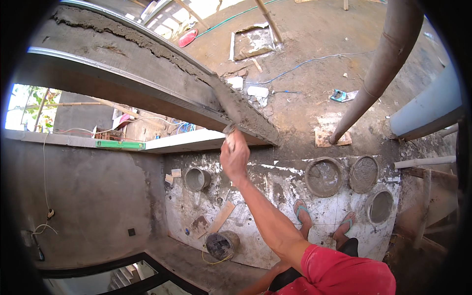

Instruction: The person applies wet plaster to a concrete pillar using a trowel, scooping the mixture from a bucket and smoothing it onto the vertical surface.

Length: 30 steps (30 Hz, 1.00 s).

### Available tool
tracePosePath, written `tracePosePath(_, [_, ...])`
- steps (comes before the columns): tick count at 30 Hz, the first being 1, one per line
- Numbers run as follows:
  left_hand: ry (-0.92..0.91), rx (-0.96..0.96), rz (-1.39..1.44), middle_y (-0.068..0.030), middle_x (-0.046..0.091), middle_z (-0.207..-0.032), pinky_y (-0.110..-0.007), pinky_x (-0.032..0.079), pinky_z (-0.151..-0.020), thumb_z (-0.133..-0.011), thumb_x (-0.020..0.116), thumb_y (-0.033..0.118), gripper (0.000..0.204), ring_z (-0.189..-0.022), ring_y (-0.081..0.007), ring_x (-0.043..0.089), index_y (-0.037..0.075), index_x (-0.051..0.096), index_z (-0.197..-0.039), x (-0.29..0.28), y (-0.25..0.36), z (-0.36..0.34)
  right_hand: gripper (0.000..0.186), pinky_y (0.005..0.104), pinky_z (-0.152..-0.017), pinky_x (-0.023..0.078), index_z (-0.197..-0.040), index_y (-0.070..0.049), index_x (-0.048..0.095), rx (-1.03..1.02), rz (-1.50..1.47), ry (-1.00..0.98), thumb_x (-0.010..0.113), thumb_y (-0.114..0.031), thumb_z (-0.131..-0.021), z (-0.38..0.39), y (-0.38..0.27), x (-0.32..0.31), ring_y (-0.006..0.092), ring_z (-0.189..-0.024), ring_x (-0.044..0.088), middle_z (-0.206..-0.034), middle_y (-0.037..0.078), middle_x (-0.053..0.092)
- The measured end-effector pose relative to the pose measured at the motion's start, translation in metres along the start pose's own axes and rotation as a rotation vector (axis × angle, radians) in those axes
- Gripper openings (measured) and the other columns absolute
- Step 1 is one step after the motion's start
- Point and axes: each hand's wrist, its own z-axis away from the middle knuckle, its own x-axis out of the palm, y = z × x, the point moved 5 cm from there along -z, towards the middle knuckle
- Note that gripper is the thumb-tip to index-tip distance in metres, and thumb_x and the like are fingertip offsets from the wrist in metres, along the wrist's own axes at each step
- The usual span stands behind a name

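Towards eleven o'clock from the fisted right hand (pixel 235 155) extends its gripped, blurred trowel (pixel 229 110); the mortared beam (pixel 152 73) runs ten-to-four.

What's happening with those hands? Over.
Right hand gripping a trowel-like tool, blurred; left hand out of view. Rough mortar along the beam. Bucket near the feet.

A trowel (pixel 229 130), its grey blade motion-blurred, tilts against one end of a long grey beam (pixel 140 69). Damp, rough mortar (pixel 258 125) coats that end, continuing leftward as a ragged-edged band beside the beam's smoother face.
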Motion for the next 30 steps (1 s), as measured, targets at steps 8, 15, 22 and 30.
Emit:
tracePosePath(8, [0.103,-0.084,-0.138,-0.0332,0.042,-0.141,-0.059,0.033,-0.107,-0.078,0.062,0.066,0.113,-0.133,-0.0472,0.040,0.005,0.003,-0.154,-0.063,0.046,0.026,0.035,0.0274,-0.061,0.046,-0.118,-0.005,0.061,0.430,0.075,-0.373,0.062,-0.004,-0.083,0.176,0.004,-0.147,0.0087,-0.068,0.053,-0.076,0.002,0.057])
tracePosePath(15, [0.466,-0.043,-0.203,-0.0278,0.050,-0.133,-0.061,0.036,-0.101,-0.087,0.058,0.050,0.080,-0.123,-0.0442,0.049,0.004,0.028,-0.146,-0.097,0.092,-0.006,0.026,0.0535,-0.076,0.051,-0.101,0.000,0.062,0.615,1.148,-0.367,0.059,-0.017,-0.081,0.125,0.198,-0.396,0.0472,-0.085,0.064,-0.088,0.029,0.066])
tracePosePath(22, [0.817,0.454,-0.148,-0.0295,0.060,-0.118,-0.047,0.043,-0.097,-0.096,0.052,0.045,0.061,-0.113,-0.0412,0.057,-0.007,0.050,-0.129,-0.201,0.174,-0.162,0.024,0.0393,-0.084,0.055,-0.098,-0.003,0.073,0.750,1.617,-0.626,0.059,-0.015,-0.084,-0.001,0.334,-0.389,0.0330,-0.101,0.069,-0.113,0.021,0.068])
tracePosePath(30, [0.600,0.682,-0.467,-0.0279,0.048,-0.139,-0.044,0.037,-0.109,-0.081,0.066,0.056,0.088,-0.130,-0.0392,0.046,-0.004,0.042,-0.141,-0.270,0.379,-0.262,0.034,0.0386,-0.073,0.058,-0.108,0.005,0.057,0.495,1.634,-0.867,0.065,-0.016,-0.082,0.091,0.364,-0.383,0.0344,-0.083,0.071,-0.098,0.023,0.066])
